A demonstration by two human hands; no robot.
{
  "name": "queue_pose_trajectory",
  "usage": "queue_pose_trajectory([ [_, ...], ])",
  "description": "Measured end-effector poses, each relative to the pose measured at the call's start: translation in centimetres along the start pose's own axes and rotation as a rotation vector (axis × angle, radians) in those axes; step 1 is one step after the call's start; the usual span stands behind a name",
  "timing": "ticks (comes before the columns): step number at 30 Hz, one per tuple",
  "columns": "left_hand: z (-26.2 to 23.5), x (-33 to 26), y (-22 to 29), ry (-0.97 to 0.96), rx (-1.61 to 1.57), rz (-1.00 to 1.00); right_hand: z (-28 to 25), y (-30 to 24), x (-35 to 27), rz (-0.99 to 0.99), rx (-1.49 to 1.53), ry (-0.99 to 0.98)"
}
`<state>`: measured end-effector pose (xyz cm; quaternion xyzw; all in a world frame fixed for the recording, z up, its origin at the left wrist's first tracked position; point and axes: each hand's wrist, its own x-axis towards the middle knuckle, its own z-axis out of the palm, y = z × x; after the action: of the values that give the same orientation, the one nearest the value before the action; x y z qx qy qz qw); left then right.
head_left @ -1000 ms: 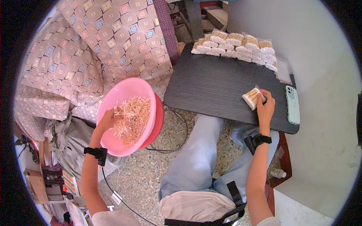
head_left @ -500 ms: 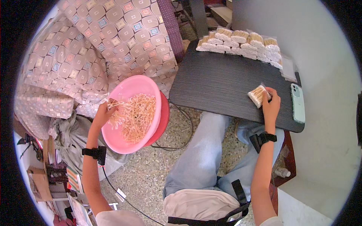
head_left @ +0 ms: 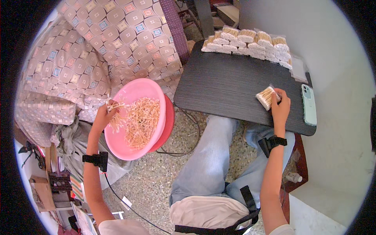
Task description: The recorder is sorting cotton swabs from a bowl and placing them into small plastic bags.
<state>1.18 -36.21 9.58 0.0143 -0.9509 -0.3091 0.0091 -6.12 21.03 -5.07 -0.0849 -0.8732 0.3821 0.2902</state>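
Over the left rim of a pink basin [head_left: 113, 143], my left hand [head_left: 103, 116] is closed round a bunch of cotton swabs [head_left: 116, 106], some of them sticking out at angles. Loose cotton swabs [head_left: 143, 121] fill much of the basin. On the dark table [head_left: 219, 82], my right hand [head_left: 281, 102] grips the right side of a clear bag of cotton swabs [head_left: 266, 97]. That bag rests near the table's front right part, its swabs lying side by side. Part of the bag is hidden under my fingers.
Filled swab bags [head_left: 246, 43] are stacked in rows along the table's far edge. Flat clear bags [head_left: 299, 70] lie at the far right corner, with a pale green phone [head_left: 308, 105] nearer me. A red stool [head_left: 167, 125] supports the basin. Black cable [head_left: 188, 150] crosses the floor.
My left hand has lifted slightly at the basin's rim, and the swabs in it have shifted angle. The right hand stays on the bag, almost unmoved.
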Motion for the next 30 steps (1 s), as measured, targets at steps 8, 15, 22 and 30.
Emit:
queue_pose_trajectory([
  [8,-0.3,2.2,3.1,0.027,0.066,0.078,0.0,-0.2,0.0,0.003,0.016,-0.001],
  [15,2.2,6.1,8.7,-0.011,0.093,0.243,0.1,-0.3,0.0,-0.007,0.028,0.036],
  [22,8.2,11.1,15.3,-0.065,-0.001,0.403,0.1,-0.7,-0.1,0.0,0.046,0.062],
  [30,15.6,15.3,20.0,-0.165,-0.09,0.498,0.5,0.0,0.0,-0.037,0.054,0.106],
])
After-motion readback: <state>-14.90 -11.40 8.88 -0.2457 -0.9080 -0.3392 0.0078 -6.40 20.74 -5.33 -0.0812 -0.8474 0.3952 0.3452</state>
